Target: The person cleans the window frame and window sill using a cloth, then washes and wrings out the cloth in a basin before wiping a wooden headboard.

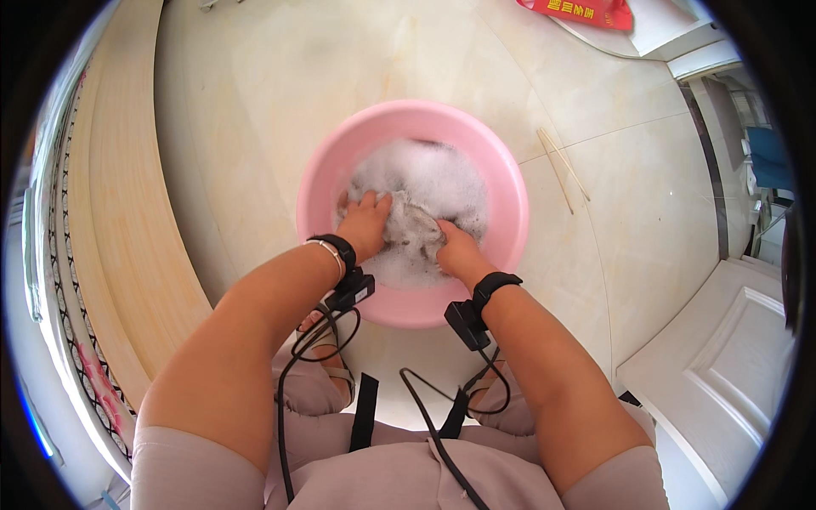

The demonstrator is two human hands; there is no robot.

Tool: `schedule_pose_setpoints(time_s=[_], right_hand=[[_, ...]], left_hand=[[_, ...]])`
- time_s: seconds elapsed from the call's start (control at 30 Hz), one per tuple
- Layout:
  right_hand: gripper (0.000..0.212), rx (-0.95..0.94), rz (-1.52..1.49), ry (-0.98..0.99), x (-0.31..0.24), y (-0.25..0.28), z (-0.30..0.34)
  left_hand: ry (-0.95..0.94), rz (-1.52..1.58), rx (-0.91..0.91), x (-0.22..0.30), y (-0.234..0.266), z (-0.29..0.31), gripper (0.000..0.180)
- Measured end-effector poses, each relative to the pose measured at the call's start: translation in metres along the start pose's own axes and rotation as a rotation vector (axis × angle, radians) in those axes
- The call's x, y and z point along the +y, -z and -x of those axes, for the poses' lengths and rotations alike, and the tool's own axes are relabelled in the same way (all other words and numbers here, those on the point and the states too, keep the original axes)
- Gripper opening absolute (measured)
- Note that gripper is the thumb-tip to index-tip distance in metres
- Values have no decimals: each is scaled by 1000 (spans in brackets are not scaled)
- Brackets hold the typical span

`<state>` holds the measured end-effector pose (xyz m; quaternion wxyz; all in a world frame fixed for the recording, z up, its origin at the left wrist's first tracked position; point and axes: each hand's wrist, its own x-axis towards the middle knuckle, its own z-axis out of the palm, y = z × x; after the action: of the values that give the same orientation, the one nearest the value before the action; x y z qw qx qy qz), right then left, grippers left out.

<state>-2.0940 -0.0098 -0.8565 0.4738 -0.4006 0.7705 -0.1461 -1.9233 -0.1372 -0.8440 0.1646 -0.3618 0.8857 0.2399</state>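
A pink basin [507,255] on the tiled floor [255,85] holds suds [450,174] and a wet greyish cloth [412,225], which lies near the basin's middle. The right hand [459,248] pinches the cloth's right edge; the left hand [365,228] rests at its left, fingers partly in foam, so whether that grip is closed I cannot tell. Floor runs on past the basin's far and right edges. Two sticks [565,164] lie off its right edge. A wooden ledge [119,187] lines the floor's left edge, a white panel [722,348] its near right corner; a red bag [586,12] sits far right. Cables [281,416] hang by the near rim.
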Motion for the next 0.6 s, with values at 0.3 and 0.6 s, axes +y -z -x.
schedule_pose_setpoints(time_s=[0.3,0.6], right_hand=[[36,-373,-1233,-490,-31,31,-9],[26,-423,-1542,-155,-98,48,-5]], left_hand=[[-275,580,-34,33,20,19,42],[-419,545,411,57,56,24,32]])
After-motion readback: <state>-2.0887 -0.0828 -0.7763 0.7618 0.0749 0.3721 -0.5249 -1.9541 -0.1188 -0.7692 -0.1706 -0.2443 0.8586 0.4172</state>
